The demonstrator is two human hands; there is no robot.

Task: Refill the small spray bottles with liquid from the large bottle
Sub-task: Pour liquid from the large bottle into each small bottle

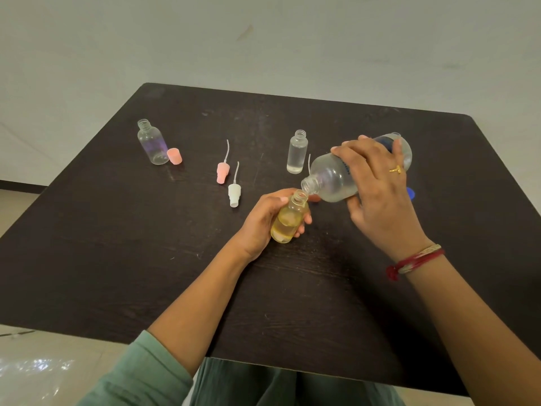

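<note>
While the large bottle (330, 177) tips: my right hand (377, 194) wraps its body, its mouth just over the yellow bottle's (288, 221) neck.
Left hand (263, 221): fingers curled round the yellow bottle, holding it tilted.
Done: yellow bottle about half full, I judge.
Left: clear bottle (296, 153) and purple-tinted bottle (152, 143) stand open; pink spray head (222, 171) and white spray head (234, 193) lie unattached.

the right hand (377, 183) covers the middle of the large bottle (330, 177), so its blue label (384, 142) shows only as a sliver. a blue cap (411, 193) peeks out behind that hand, mostly hidden. a thin tube (309, 164) rises behind the bottle, its lower end out of sight. whether liquid runs into the yellow bottle (288, 221) is too fine to tell.
</note>
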